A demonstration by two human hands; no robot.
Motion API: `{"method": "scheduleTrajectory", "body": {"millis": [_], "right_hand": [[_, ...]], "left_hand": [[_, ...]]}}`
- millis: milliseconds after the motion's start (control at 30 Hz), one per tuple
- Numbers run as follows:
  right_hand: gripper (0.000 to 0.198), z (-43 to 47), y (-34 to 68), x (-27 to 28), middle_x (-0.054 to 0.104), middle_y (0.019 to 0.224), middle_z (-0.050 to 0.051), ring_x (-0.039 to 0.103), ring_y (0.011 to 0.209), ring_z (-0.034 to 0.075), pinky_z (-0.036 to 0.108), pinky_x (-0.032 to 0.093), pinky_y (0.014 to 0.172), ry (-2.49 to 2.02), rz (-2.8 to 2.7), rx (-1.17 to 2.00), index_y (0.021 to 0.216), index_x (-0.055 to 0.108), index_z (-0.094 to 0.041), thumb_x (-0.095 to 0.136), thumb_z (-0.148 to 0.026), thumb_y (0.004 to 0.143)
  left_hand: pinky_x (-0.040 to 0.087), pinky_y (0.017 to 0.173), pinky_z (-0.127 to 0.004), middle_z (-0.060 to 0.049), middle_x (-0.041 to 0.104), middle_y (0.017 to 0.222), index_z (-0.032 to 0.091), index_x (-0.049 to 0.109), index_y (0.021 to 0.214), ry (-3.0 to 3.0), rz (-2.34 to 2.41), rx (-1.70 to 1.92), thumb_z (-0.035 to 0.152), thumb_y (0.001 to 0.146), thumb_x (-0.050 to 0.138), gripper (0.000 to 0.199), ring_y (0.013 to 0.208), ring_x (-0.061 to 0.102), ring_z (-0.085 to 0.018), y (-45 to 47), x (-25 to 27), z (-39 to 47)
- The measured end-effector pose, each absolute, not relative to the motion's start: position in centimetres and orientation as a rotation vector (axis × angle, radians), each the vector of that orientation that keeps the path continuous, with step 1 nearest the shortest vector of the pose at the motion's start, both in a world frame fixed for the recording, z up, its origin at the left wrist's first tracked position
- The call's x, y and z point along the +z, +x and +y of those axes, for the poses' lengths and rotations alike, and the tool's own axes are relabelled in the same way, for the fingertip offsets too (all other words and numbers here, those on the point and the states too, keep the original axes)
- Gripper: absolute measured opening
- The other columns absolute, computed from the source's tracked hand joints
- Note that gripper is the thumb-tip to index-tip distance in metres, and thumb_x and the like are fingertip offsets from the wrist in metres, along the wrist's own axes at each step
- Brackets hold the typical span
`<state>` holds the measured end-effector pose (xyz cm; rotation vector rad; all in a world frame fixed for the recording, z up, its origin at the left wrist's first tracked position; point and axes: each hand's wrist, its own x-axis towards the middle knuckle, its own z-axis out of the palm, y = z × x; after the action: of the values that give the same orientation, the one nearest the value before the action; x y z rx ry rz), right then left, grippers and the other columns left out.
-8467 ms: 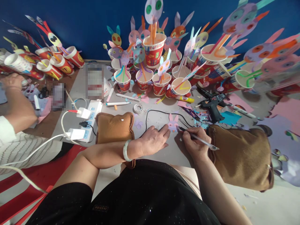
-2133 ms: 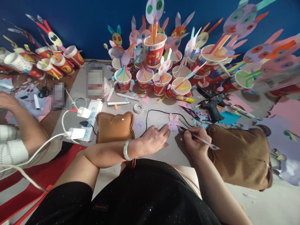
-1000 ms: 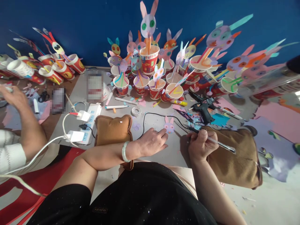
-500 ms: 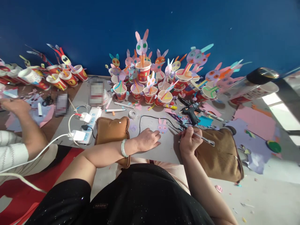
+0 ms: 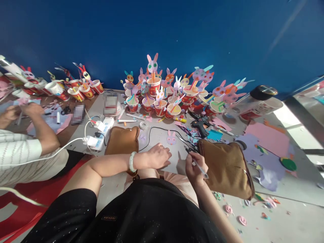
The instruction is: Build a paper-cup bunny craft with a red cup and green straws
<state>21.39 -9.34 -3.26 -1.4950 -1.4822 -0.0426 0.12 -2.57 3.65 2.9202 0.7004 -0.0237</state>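
My right hand (image 5: 196, 167) is closed around a pen (image 5: 201, 170) with a clear barrel, its dark end pointing toward the table. Below the black cord, my left hand (image 5: 154, 157) lies on the grey table with fingers loosely bent and apart, nothing visible in it. A jade-coloured bangle (image 5: 132, 162) circles that wrist. Between and beyond both hands lies a pink and purple paper rabbit face (image 5: 171, 138), touched by neither. Close to the pen's dark end are slim metal blades (image 5: 182, 139), partly hidden among paper scraps.
Paper cups (image 5: 160, 108) with paper rabbits stand along the blue wall. A black glue gun (image 5: 201, 126) lies at the back right. Brown cushions (image 5: 123, 140) flank my hands. A power strip (image 5: 105, 132) sits left, where another person's hands (image 5: 30, 109) work. Coloured paper (image 5: 268, 140) spreads at right.
My right hand has come down and nearer to me, and the pen has turned in its grip. My left hand stays beside the rabbit face. The whole view has shifted slightly.
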Motion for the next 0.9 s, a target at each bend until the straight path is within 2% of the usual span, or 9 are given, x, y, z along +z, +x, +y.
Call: {"method": "scheduleTrajectory", "body": {"millis": [67, 167, 267, 367, 467, 533, 667, 767, 900], "right_hand": [[0.009, -9.9, 21.6, -3.5, 0.071, 0.083, 0.007, 0.072, 0.071, 0.019, 0.03, 0.059, 0.067, -1.458, -1.627, -0.069, 0.097, 0.065, -0.02, 0.059, -0.024, 0.091], [0.01, -10.6, 21.9, -3.5, 0.071, 0.078, 0.005, 0.07, 0.067, 0.018, 0.028, 0.059, 0.064, -1.367, -1.754, -0.04, 0.098, 0.064, -0.021, 0.056, -0.02, 0.092], [0.017, -11.0, 22.1, -3.0, 0.071, 0.078, 0.005, 0.069, 0.065, 0.017, 0.027, 0.057, 0.063, -1.3, -1.857, -0.014, 0.105, 0.065, -0.02, 0.053, -0.015, 0.093], [0.023, -11.0, 22.2, -2.2, 0.071, 0.078, 0.005, 0.069, 0.067, 0.018, 0.029, 0.057, 0.066, -1.275, -1.993, -0.028, 0.111, 0.065, -0.02, 0.053, -0.015, 0.092], [0.035, -10.4, 21.8, -1.4, 0.073, 0.086, 0.008, 0.071, 0.08, 0.023, 0.036, 0.058, 0.076, -1.236, -2.146, -0.06, 0.124, 0.062, -0.021, 0.047, -0.014, 0.094], [0.043, -9.8, 21.2, -1.1, 0.073, 0.097, 0.011, 0.07, 0.093, 0.026, 0.041, 0.059, 0.082, -1.186, -2.21, -0.055, 0.135, 0.054, -0.02, 0.044, -0.015, 0.094], [0.056, -8.9, 19.9, -1.0, 0.071, 0.113, 0.016, 0.065, 0.11, 0.031, 0.044, 0.06, 0.085, -1.072, -2.279, 0.027, 0.148, 0.042, -0.016, 0.051, -0.02, 0.093], [0.06, -8.7, 19.3, -1.5, 0.07, 0.118, 0.016, 0.063, 0.117, 0.031, 0.044, 0.06, 0.088, -1.049, -2.281, 0.074, 0.15, 0.04, -0.017, 0.052, -0.016, 0.091], [0.061, -8.1, 19.0, -2.1, 0.068, 0.121, 0.018, 0.061, 0.122, 0.032, 0.045, 0.06, 0.089, -1.035, -2.292, 0.066, 0.153, 0.037, -0.015, 0.05, -0.016, 0.094]], "left_hand": [[0.045, 0.086, -0.041, -0.013, 0.068, 0.094, 0.011, 0.068, 0.095, 2.959, 0.686, 0.009, 0.037, 0.091, 0.062, 0.028, 0.082, 0.066, -0.024, -0.1, 3.9, -3.9], [0.046, 0.086, -0.039, -0.012, 0.07, 0.093, 0.013, 0.068, 0.089, 2.849, 0.709, 0.027, 0.039, 0.089, 0.065, 0.027, 0.082, 0.067, -0.023, -0.1, 4.4, -5.3], [0.045, 0.076, -0.031, -0.006, 0.071, 0.085, 0.016, 0.068, 0.089, 2.415, 0.808, 0.146, 0.044, 0.094, 0.057, 0.03, 0.077, 0.065, -0.019, 0.3, 5.0, -6.4], [0.04, 0.063, -0.024, -0.001, 0.066, 0.074, 0.015, 0.067, 0.086, 1.827, 0.793, 0.261, 0.055, 0.098, 0.048, 0.045, 0.067, 0.058, -0.013, 0.8, 4.8, -7.7], [0.039, 0.058, -0.023, 0.0, 0.061, 0.072, 0.014, 0.063, 0.082, 1.411, 0.74, 0.378, 0.063, 0.095, 0.047, 0.053, 0.062, 0.053, -0.01, 1.5, 3.6, -8.6], [0.04, 0.057, -0.023, -0.001, 0.061, 0.073, 0.014, 0.06, 0.083, 1.261, 0.79, 0.476, 0.064, 0.09, 0.056, 0.051, 0.061, 0.053, -0.009, 2.0, 2.6, -8.7], [0.04, 0.056, -0.023, 0.001, 0.055, 0.062, 0.014, 0.058, 0.075, 1.152, 0.86, 0.569, 0.06, 0.079, 0.071, 0.048, 0.057, 0.051, -0.009, 2.4, 1.0, -7.8], [0.039, 0.055, -0.023, 0.0, 0.059, 0.065, 0.013, 0.06, 0.078, 1.148, 0.878, 0.576, 0.049, 0.082, 0.07, 0.038, 0.056, 0.05, -0.008, 2.2, 0.3, -7.3], [0.036, 0.052, -0.022, 0.002, 0.055, 0.064, 0.013, 0.058, 0.08, 1.143, 0.903, 0.607, 0.036, 0.083, 0.065, 0.024, 0.052, 0.046, -0.007, 2.1, 0.4, -7.0]]}}
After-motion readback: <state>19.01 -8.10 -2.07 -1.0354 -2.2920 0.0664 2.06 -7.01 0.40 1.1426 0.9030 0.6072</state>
